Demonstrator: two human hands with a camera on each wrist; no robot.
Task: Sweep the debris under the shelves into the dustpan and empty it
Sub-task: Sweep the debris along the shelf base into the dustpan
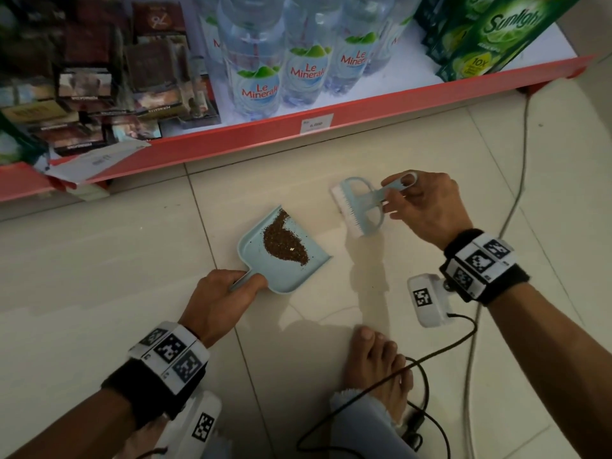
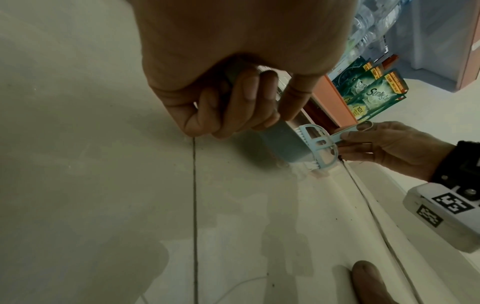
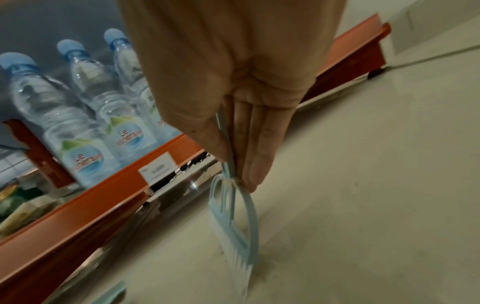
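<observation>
A light blue dustpan lies on the tiled floor with a pile of brown debris inside it. My left hand grips its short handle, fingers curled round it. To its right my right hand pinches the handle of a small light blue brush with white bristles, held just above the floor beside the pan's open edge. In the right wrist view the brush hangs from my fingers with its bristles toward the floor. The dustpan's underside shows in the left wrist view.
A red-edged bottom shelf carries water bottles, green detergent packs and dark boxes. My bare foot is planted close behind the pan. Black and grey cables trail over the floor at right.
</observation>
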